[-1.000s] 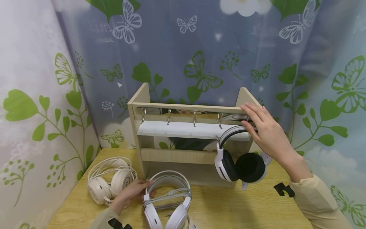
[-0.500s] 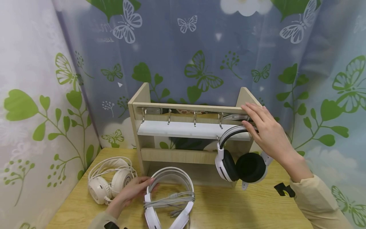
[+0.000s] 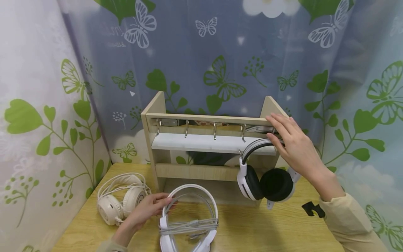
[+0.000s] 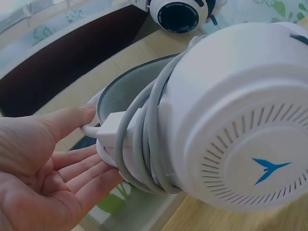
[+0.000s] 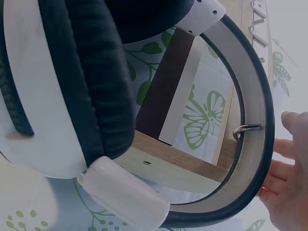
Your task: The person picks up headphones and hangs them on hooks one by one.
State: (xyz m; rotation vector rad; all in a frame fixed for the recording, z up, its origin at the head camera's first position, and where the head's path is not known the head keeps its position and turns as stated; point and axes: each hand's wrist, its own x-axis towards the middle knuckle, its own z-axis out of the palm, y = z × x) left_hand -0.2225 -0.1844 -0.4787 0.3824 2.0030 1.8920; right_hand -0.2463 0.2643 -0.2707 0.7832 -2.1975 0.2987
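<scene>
In the head view my left hand (image 3: pixel 143 211) pinches the headband of white headphones (image 3: pixel 192 186) low over the table. Grey cable (image 3: pixel 189 226) is wound across them. The left wrist view shows the thumb and fingers at the band, beside a white ear cup (image 4: pixel 236 125) with a blue mark. My right hand (image 3: pixel 292 145) rests on the upper right end of a wooden rack (image 3: pixel 201 119), fingers extended over its top board. Just below, white headphones with black ear pads (image 3: pixel 276 183) hang by their headband from a metal hook (image 5: pixel 248 129).
Cream headphones (image 3: pixel 121 201) with wound cable lie on the wooden table (image 3: pixel 248 231) at the left. Several metal hooks (image 3: pixel 214 131) line the rack's front, left of the hanging headphones. A patterned curtain (image 3: pixel 195 63) stands behind.
My left hand has moved slightly right and up with the white headphones, which have turned a little. My right hand and the hanging headphones stay in place.
</scene>
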